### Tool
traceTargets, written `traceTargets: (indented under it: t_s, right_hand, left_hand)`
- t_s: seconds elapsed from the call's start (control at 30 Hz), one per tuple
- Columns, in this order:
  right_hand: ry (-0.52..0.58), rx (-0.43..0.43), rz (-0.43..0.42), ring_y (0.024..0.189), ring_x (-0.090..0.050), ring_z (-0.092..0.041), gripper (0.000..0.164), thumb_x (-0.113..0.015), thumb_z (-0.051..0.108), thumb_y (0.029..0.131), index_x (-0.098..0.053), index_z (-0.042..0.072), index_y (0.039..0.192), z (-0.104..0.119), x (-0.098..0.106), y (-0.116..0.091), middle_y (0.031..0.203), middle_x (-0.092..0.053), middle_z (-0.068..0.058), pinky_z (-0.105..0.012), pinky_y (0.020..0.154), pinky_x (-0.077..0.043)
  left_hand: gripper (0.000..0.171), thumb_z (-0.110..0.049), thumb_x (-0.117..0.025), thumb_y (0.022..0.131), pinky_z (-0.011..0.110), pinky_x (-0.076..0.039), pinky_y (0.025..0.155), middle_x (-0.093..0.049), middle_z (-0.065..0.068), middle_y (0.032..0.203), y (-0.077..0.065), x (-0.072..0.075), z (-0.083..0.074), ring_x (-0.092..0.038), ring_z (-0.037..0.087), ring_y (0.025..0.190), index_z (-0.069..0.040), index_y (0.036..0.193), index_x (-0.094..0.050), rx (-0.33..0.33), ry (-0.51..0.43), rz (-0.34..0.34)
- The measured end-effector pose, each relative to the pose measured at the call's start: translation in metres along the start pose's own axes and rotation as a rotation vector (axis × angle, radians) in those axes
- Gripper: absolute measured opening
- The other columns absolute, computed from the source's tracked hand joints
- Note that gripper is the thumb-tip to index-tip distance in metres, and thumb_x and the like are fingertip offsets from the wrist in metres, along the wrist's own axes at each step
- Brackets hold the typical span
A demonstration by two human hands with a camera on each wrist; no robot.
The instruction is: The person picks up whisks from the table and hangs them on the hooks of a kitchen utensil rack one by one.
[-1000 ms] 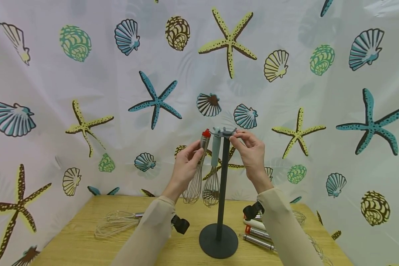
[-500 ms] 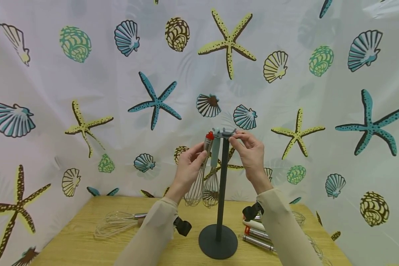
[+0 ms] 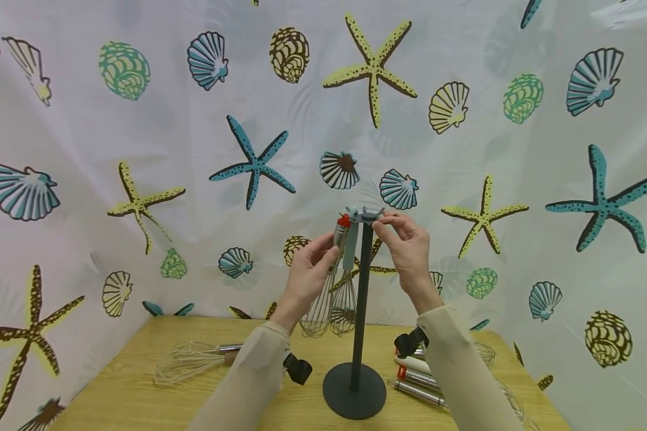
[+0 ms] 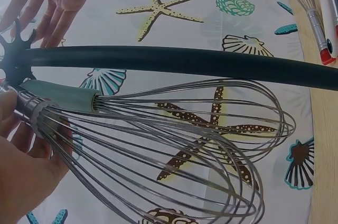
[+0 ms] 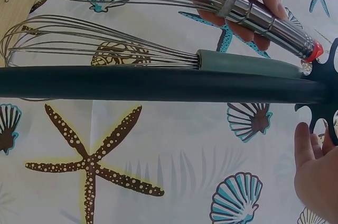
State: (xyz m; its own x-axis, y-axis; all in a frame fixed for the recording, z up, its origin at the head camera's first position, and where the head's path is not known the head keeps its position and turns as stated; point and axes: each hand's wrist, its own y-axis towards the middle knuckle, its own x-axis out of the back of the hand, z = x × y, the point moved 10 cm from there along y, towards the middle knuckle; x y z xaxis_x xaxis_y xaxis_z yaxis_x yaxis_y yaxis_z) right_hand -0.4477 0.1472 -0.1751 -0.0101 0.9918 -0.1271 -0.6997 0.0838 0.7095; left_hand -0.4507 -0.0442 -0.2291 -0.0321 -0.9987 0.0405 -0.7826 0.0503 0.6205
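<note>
My left hand (image 3: 310, 272) pinches the metal handle of a whisk (image 5: 264, 20) with a red tip, its wires hanging downward. That red end is up against the hooked head (image 3: 368, 215) of a black stand (image 3: 360, 299); whether it is on a hook I cannot tell. A second whisk with a pale green handle (image 3: 349, 245) hangs from the head, just beside the first. My right hand (image 3: 408, 248) holds the right side of the hooked head between thumb and fingers. In the left wrist view the two wire balloons overlap, next to the black pole (image 4: 174, 61).
Several whisks (image 3: 420, 392) lie at the right of the wooden table (image 3: 280, 407), partly behind my right forearm. More whisks (image 3: 194, 359) lie at the left. The stand's round black base (image 3: 354, 404) is between them. A curtain printed with sea shapes (image 3: 302, 108) hangs behind.
My left hand has brought the red-tipped whisk a little to the right, closer to the green-handled whisk and the hooked head. My right hand has kept its place on the head.
</note>
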Motion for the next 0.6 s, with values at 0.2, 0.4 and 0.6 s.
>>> traceTargets:
  t_s: [0.2,0.4,0.6]
  right_hand:
    - [-0.002,0.007,0.007,0.133,-0.051,-0.019,0.011,-0.071,0.008,0.090,-0.069,0.019,0.091,0.001,-0.001,0.000,0.134,-0.056,-0.019,-0.033,0.104,-0.047]
    - [-0.007,0.001,0.004,0.133,-0.051,-0.018,0.011,-0.071,0.008,0.090,-0.069,0.019,0.091,0.001,0.001,0.000,0.133,-0.056,-0.018,-0.035,0.105,-0.046]
    - [-0.016,0.002,0.020,0.134,-0.050,-0.018,0.009,-0.071,0.010,0.090,-0.069,0.018,0.092,0.001,0.001,0.000,0.132,-0.057,-0.014,-0.036,0.105,-0.046]
  left_hand:
    - [0.041,-0.016,-0.057,0.100,0.034,-0.053,0.092,-0.063,0.009,0.128,-0.003,-0.006,0.005,-0.062,0.024,0.115,-0.016,0.141,-0.054,0.025,-0.037,0.040]
    - [0.044,-0.012,-0.056,0.100,0.034,-0.053,0.095,-0.062,0.010,0.132,-0.005,-0.010,0.009,-0.061,0.024,0.119,-0.013,0.144,-0.051,0.020,-0.044,0.066]
    - [0.040,-0.011,-0.058,0.099,0.035,-0.051,0.099,-0.063,0.010,0.132,-0.006,-0.009,0.013,-0.061,0.023,0.119,-0.011,0.140,-0.055,0.027,-0.049,0.065]
